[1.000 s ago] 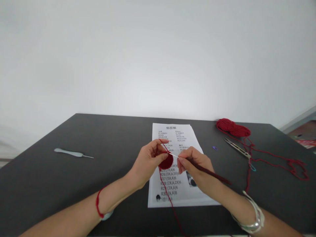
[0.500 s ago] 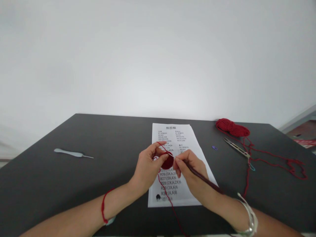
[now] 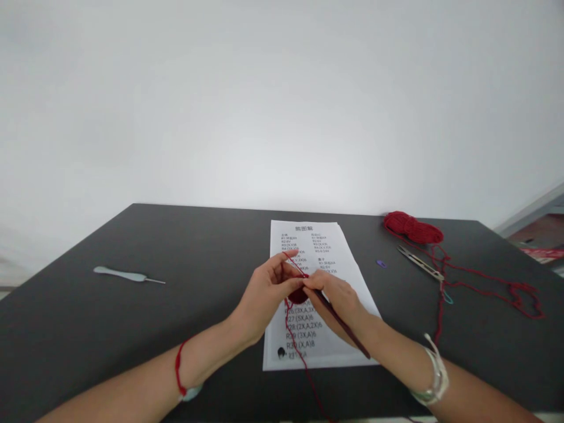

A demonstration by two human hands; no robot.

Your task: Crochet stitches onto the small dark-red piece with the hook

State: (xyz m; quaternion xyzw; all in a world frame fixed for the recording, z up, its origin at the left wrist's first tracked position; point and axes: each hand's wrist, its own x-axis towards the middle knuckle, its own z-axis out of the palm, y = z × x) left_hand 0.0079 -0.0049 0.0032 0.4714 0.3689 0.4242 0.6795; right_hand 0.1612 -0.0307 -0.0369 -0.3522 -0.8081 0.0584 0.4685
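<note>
My left hand point(image 3: 268, 291) pinches a small dark-red crochet piece point(image 3: 298, 295), with red yarn point(image 3: 291, 258) running up over its raised index finger. From the piece a strand hangs down across the paper toward the table's front edge. In my right hand point(image 3: 337, 296) is a crochet hook with a dark brown handle point(image 3: 341, 323), which slants down to the right. Its tip meets the top edge of the piece, where the fingertips of both hands come together and partly hide it. Beneath both hands lies a printed pattern sheet point(image 3: 326, 355).
A second, light-grey crochet hook point(image 3: 127, 275) lies on the dark table point(image 3: 198, 247) at left. At right are a red yarn skein point(image 3: 413, 228), a purple stitch marker point(image 3: 381, 264), thread snips point(image 3: 420, 263) with a teal loop, and loose red yarn point(image 3: 489, 288).
My right hand has moved left against the left fingertips and rolled over. The hook's handle now slants more steeply, its metal shaft mostly hidden. The left hand still holds the crochet piece.
</note>
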